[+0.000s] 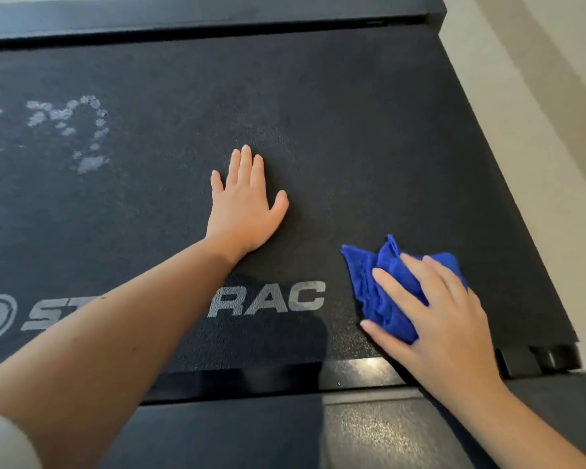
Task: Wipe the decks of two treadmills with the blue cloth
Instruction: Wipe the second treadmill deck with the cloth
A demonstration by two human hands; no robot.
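A black textured treadmill deck (369, 137) fills the view, with grey brand lettering (268, 299) across its near part. My left hand (244, 204) lies flat on the belt near the middle, fingers spread, holding nothing. To the right, my right hand (437, 309) presses a crumpled blue cloth (376, 286) onto the belt just past the end of the lettering. Only the left and far parts of the cloth show from under my fingers. Whitish foamy spots (82, 137) sit on the belt at the far left.
A black side rail (285, 431) runs along the near edge of the belt, another rail (200, 15) along the far edge. Beige floor (538, 96) lies beyond the deck's right end. Black end caps (538, 360) stick out at the near right corner.
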